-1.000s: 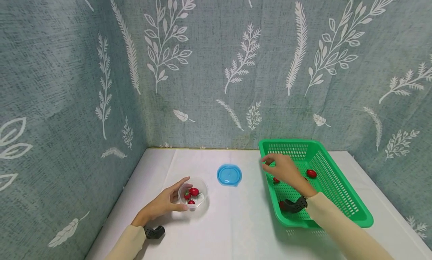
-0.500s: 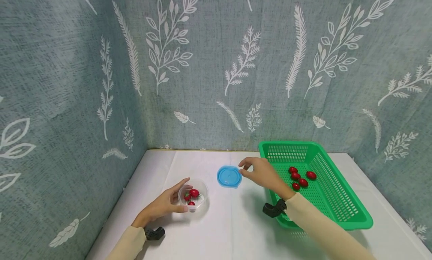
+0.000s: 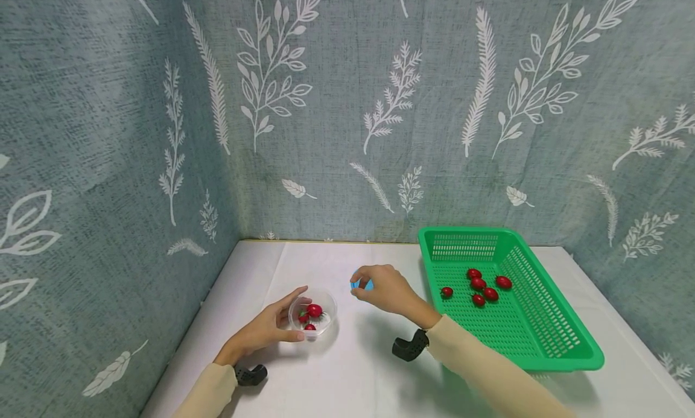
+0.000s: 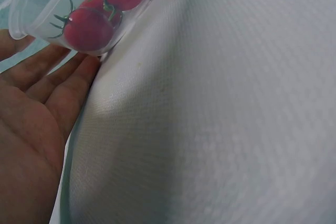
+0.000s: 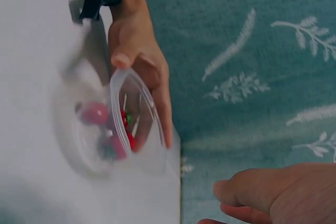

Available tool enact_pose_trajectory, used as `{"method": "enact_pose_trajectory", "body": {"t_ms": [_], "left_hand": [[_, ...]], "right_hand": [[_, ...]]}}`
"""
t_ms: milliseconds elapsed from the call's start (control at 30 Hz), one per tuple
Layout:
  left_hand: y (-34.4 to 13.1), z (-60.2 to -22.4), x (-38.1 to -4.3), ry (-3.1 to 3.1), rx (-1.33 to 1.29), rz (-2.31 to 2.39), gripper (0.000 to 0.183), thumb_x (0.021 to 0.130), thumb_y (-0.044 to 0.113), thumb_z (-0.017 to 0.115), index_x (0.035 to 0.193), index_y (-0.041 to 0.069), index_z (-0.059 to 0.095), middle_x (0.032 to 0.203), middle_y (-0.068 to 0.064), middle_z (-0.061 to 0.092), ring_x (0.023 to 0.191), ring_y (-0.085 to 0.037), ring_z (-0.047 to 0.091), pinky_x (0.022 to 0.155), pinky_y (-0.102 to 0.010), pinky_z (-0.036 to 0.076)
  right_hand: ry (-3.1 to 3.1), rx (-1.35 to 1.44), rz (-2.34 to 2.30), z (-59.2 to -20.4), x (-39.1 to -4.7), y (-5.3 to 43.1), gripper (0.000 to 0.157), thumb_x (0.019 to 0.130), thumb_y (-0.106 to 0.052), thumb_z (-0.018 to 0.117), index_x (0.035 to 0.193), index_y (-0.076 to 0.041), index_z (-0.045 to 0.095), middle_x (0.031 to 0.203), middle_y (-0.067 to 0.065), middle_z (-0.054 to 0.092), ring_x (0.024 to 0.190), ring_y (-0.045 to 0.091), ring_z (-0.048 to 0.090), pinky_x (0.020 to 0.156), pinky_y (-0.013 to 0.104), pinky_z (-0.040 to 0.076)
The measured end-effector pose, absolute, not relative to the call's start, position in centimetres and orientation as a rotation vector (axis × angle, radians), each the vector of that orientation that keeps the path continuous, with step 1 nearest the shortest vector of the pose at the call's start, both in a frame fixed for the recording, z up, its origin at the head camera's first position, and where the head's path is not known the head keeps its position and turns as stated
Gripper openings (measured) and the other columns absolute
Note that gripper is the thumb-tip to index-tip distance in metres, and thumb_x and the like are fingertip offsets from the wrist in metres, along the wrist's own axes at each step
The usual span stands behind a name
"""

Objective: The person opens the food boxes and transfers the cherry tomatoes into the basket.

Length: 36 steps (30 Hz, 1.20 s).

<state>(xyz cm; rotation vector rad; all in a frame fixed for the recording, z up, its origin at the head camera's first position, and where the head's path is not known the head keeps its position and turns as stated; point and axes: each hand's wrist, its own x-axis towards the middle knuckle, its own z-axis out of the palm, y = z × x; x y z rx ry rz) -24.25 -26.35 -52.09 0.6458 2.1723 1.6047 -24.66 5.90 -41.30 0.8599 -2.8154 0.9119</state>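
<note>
At the left of the table my left hand (image 3: 271, 326) holds a clear plastic tub (image 3: 328, 315), its thumb and fingers spread round the side. Several small red tomatoes (image 3: 314, 310) lie inside; green stems show on them in the left wrist view (image 4: 89, 27). My right hand (image 3: 388, 290) is over the blue lid (image 3: 361, 284), to the right of the tub. Its thumb and forefinger are curved and apart, with blue showing between them. No tomato is visible in the right hand; contact with the lid cannot be made out.
A green slotted basket (image 3: 543, 345) stands at the right with several tomatoes (image 3: 478, 283) in it. White cloth (image 3: 336, 382) covers the table. A patterned grey-green curtain (image 3: 336, 213) hangs behind and along the sides.
My right hand has moved left from above the basket to over the blue lid, uncovering the tomatoes in the basket. The left hand and tub have stayed in place.
</note>
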Motion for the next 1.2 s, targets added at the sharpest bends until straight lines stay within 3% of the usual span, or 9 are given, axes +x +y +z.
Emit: {"method": "enact_pose_trajectory", "body": {"t_ms": [133, 367, 600, 800, 967, 1067, 1200], "left_hand": [[-26.4, -52.0, -24.2, 2.198, 0.658, 1.594, 0.103, 0.088, 0.017, 0.084, 0.167, 0.019, 0.018, 0.163, -0.011, 0.036, 0.155, -0.033, 0.018, 0.12, -0.058, 0.024], [-26.4, -51.9, -24.1, 2.145, 0.655, 1.613, 0.103, 0.089, 0.015, 0.083, 0.167, 0.019, 0.015, 0.163, -0.014, 0.034, 0.152, -0.033, 0.028, 0.118, -0.043, 0.034], [-26.4, -51.8, -24.1, 2.17, 0.641, 1.595, 0.103, 0.089, 0.016, 0.083, 0.167, 0.02, 0.016, 0.163, -0.013, 0.034, 0.154, -0.033, 0.02, 0.12, -0.055, 0.025], [-26.3, -51.7, -24.1, 2.168, 0.629, 1.595, 0.102, 0.089, 0.016, 0.083, 0.167, 0.022, 0.017, 0.165, -0.012, 0.031, 0.154, -0.033, 0.02, 0.12, -0.057, 0.025], [-26.3, -51.9, -24.0, 2.157, 0.649, 1.604, 0.101, 0.09, 0.014, 0.082, 0.167, 0.021, 0.017, 0.163, -0.013, 0.035, 0.153, -0.033, 0.023, 0.12, -0.058, 0.025], [-26.4, -51.9, -24.0, 2.171, 0.644, 1.595, 0.1, 0.091, 0.015, 0.081, 0.167, 0.023, 0.017, 0.165, -0.011, 0.03, 0.154, -0.034, 0.019, 0.119, -0.061, 0.025], [-26.4, -52.0, -24.1, 2.164, 0.644, 1.596, 0.1, 0.092, 0.014, 0.08, 0.167, 0.024, 0.016, 0.168, -0.012, 0.023, 0.153, -0.034, 0.024, 0.119, -0.053, 0.032]], "right_hand": [[-2.8, 0.901, 0.868, -41.6, -24.4, 4.5, 0.014, 0.092, -0.021, 0.077, 0.105, -0.015, 0.078, 0.086, -0.006, 0.071, 0.076, 0.012, 0.062, 0.064, 0.028, 0.049], [-2.79, 0.989, 0.872, -42.3, -24.1, 2.3, 0.019, 0.092, -0.02, 0.078, 0.107, -0.009, 0.078, 0.086, -0.001, 0.074, 0.071, 0.01, 0.061, 0.058, 0.023, 0.047], [-2.821, 1.013, 0.907, -43.2, -24.0, 0.7, 0.018, 0.092, -0.019, 0.077, 0.108, -0.01, 0.078, 0.089, -0.001, 0.074, 0.067, 0.006, 0.058, 0.056, 0.021, 0.046], [-2.87, 1.007, 0.918, -44.5, -24.0, -0.4, 0.021, 0.092, -0.019, 0.077, 0.109, -0.008, 0.078, 0.097, 0.001, 0.076, 0.086, 0.017, 0.069, 0.069, 0.023, 0.053], [-2.903, 1.008, 0.948, -45.3, -24.1, -1.2, 0.023, 0.093, -0.02, 0.079, 0.11, -0.006, 0.078, 0.105, 0.004, 0.077, 0.099, 0.024, 0.071, 0.077, 0.025, 0.056], [-2.949, 0.99, 0.98, -45.5, -23.9, -1.6, 0.025, 0.093, -0.021, 0.078, 0.113, -0.006, 0.077, 0.107, 0.004, 0.077, 0.079, 0.014, 0.072, 0.067, 0.022, 0.055], [-3.01, 0.95, 1.024, -45.7, -23.6, -1.9, 0.028, 0.094, -0.021, 0.077, 0.119, -0.007, 0.075, 0.11, 0.005, 0.076, 0.046, 0.007, 0.059, 0.049, 0.022, 0.05]]}}
